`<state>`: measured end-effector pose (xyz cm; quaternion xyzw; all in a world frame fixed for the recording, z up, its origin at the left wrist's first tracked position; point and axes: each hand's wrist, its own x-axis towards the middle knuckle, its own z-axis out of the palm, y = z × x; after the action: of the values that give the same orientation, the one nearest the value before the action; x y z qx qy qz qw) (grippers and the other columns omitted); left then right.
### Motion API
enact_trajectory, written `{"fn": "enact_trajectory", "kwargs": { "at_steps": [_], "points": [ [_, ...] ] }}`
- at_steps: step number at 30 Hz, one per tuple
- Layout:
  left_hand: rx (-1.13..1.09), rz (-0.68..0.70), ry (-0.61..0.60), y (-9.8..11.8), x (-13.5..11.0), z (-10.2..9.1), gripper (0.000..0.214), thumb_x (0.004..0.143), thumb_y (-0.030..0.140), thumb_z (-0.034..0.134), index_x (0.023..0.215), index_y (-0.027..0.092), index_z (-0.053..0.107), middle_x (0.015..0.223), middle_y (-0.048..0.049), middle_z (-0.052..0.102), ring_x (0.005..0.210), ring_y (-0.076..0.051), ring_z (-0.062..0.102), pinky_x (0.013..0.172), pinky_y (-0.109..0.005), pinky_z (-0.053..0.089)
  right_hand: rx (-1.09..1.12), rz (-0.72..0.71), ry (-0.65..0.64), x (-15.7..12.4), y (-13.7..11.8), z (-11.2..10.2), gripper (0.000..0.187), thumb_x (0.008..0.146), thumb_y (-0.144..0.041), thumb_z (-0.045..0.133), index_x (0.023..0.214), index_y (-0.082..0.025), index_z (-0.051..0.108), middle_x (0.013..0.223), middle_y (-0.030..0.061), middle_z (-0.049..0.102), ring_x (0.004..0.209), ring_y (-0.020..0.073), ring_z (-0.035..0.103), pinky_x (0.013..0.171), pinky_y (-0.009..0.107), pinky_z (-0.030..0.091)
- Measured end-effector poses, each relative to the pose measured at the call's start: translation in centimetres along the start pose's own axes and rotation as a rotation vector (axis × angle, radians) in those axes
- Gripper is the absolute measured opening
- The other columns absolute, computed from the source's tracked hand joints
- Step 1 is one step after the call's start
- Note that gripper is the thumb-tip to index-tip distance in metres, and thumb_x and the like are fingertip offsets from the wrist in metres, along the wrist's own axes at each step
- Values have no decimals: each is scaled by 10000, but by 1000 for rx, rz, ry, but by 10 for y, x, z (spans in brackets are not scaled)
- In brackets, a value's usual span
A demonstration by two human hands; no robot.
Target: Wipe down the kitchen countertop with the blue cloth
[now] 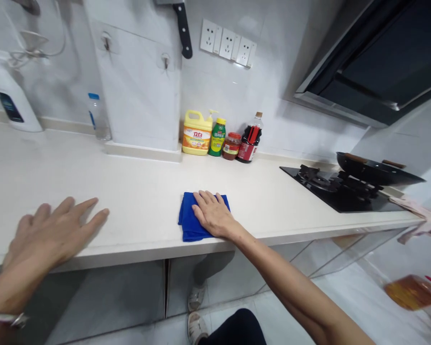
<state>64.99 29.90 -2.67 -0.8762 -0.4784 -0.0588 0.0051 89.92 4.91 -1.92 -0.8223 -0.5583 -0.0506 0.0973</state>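
Observation:
A folded blue cloth [192,223] lies on the white countertop [140,201] near its front edge. My right hand [213,213] rests palm down on top of the cloth, fingers lying flat and pointing away from me, the thumb also on the fabric. Part of the cloth is hidden beneath this hand. Over the left side of the counter, my left hand [53,235] is spread with its fingers apart and nothing in it. Whether its palm touches the surface I cannot tell.
Along the wall stand a yellow detergent jug [197,136], a green bottle [217,138], a red-lidded jar [232,146] and a dark sauce bottle [249,141]. To the left are a water bottle [99,120] and spray bottle [16,98]. A wok [377,171] sits on the gas stove [330,191].

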Motion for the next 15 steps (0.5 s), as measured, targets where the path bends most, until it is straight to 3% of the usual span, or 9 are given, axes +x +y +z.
{"fn": "enact_trajectory", "kwargs": {
  "at_steps": [9, 15],
  "points": [
    [-18, 12, 42, 6, -11, -3, 802, 954, 683, 152, 1572, 251, 423, 1609, -129, 399, 1448, -467, 317, 1187, -623, 262, 8, -51, 17, 41, -78, 14, 633, 1085, -454, 246, 1591, -86, 342, 1646, 198, 375, 1514, 375, 329, 1243, 637, 242],
    [-149, 55, 102, 6, -17, -5, 721, 974, 618, 152, 1424, 269, 595, 1383, -142, 550, 1316, -449, 409, 1107, -644, 319, 37, -80, 67, 66, -129, 22, 599, 1074, -440, 286, 1535, -76, 402, 1583, 216, 446, 1442, 392, 401, 1213, 660, 271]
  ]
}}
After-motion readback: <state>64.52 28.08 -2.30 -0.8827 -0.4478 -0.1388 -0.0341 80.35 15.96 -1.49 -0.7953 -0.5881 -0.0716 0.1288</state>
